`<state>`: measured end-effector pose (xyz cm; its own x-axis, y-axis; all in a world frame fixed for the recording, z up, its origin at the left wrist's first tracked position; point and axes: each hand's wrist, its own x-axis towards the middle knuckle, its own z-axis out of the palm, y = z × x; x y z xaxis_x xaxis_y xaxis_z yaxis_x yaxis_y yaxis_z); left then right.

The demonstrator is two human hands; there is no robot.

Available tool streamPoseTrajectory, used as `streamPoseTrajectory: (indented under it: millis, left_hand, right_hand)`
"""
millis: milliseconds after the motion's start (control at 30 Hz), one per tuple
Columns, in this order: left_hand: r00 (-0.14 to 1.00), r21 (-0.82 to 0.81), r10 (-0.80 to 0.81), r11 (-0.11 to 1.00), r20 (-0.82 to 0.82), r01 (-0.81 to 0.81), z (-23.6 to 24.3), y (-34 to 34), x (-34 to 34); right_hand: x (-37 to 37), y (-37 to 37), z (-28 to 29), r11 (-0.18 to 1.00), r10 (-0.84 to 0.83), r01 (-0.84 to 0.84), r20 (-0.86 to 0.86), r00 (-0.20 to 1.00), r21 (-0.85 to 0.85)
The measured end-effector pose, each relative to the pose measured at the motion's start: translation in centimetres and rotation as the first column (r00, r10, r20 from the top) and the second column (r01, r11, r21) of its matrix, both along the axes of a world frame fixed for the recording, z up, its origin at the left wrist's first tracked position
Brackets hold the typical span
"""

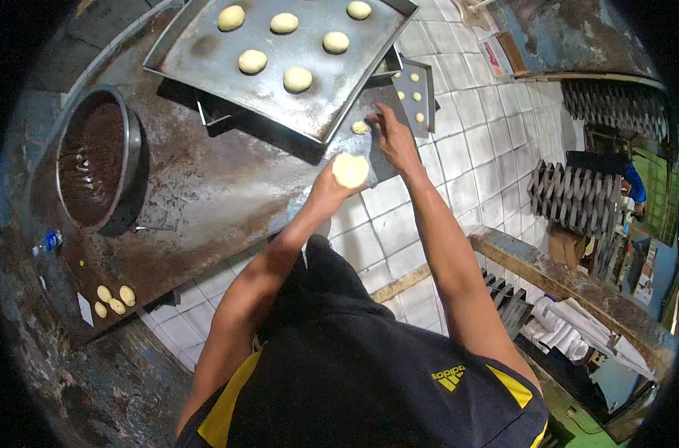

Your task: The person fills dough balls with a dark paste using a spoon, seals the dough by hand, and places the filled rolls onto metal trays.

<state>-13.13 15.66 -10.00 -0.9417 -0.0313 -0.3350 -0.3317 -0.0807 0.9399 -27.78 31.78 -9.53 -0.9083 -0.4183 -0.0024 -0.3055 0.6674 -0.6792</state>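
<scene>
My left hand [330, 184] is closed round a pale cream lump of dough [351, 170]. Just up and to its right, my right hand [395, 138] has its fingers apart and slightly bent, with nothing visible in them, beside a small dough piece [360, 128] lying on the worn bench [197, 187]. Above both hands, a large metal tray [235, 89] with several round dough balls [298, 79] sits at a slant, with more metal under its edge. A smaller tray [425, 123] with several small pieces shows behind my right hand.
A metal bowl [93, 168] of dark brown stuff stands left, with several oval dough pieces [126, 296] below it. White tiles [474, 149] lie beyond the bench. Racks of dark slats [563, 194], a ledge [549, 269] with papers below, and a person in blue [633, 179] are at right.
</scene>
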Motion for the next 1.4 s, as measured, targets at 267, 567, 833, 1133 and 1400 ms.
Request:
streamPoseTrajectory:
  millis: [267, 567, 833, 1133, 1400]
  left_hand:
    - [0.984, 0.158, 0.153, 0.973, 0.090, -0.166, -2.9, 2.4, -8.2]
    - [0.995, -0.252, -0.087, 0.965, -0.044, 0.073, 3.5, 4.3, -5.3]
    - [0.979, 0.415, 0.205, 0.890, 0.007, -0.190, 13.4, 4.4, 2.0]
    - [0.634, 0.068, 0.692, 0.692, -0.346, -0.719, 14.4, -6.8, 9.3]
    - [0.727, -0.135, 0.678, 0.735, 0.109, -0.664, 5.3, -13.6, 25.3]
  right_hand:
    - [3.6, 3.0, -1.0, 0.957, 0.056, -0.093, 0.140, 0.989, 0.274]
    - [11.7, 7.9, 9.7, 0.786, -0.166, 0.246, 0.191, 0.968, -0.567]
    - [13.2, 1.9, 16.5, 0.794, -0.141, 0.192, 0.131, 0.981, -0.577]
    - [18.1, -10.3, 17.3, 0.525, 0.555, 0.089, 0.419, 0.718, -0.847]
    - [25.1, -22.7, 12.8, 0.502, 0.802, -0.816, -0.198, 0.563, -0.287]
